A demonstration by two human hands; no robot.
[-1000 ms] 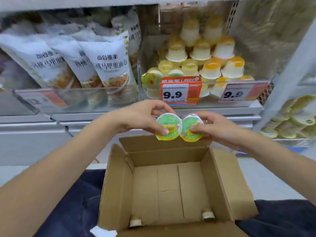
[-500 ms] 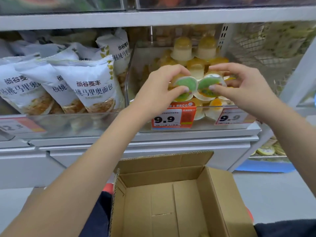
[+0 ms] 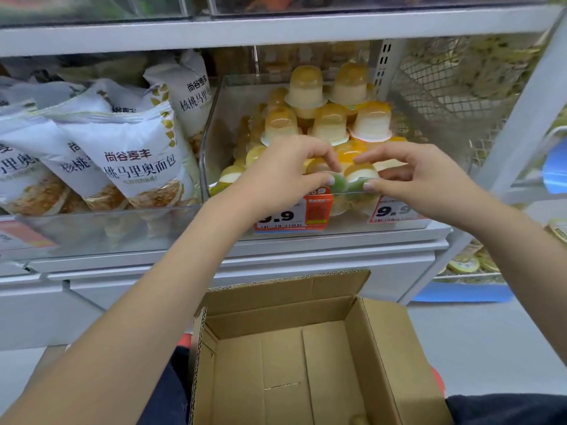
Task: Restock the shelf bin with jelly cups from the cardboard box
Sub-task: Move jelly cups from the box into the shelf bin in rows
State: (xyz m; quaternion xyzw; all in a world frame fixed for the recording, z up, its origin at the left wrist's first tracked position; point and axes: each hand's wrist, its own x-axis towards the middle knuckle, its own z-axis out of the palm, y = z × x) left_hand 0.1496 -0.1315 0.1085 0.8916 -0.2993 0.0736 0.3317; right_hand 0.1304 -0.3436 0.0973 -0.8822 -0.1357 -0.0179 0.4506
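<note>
A clear shelf bin holds a heap of yellow and white jelly cups. My left hand pinches a green-lidded jelly cup just inside the bin's front wall. Beside it my right hand pinches a second green-lidded cup, thumb on its lid and fingers over its top. Both cups sit low at the front of the heap. An open cardboard box lies below on my lap; its visible floor is bare, with something small at its near edge.
White bread bags fill the bin to the left. Orange 9.9 price tags hang on the bin's front. A wire basket of packets stands to the right, and a shelf board runs overhead.
Both hands carried the two green-lidded cups up from above the box, over the bin's front wall, then lowered them onto the front of the heap.
</note>
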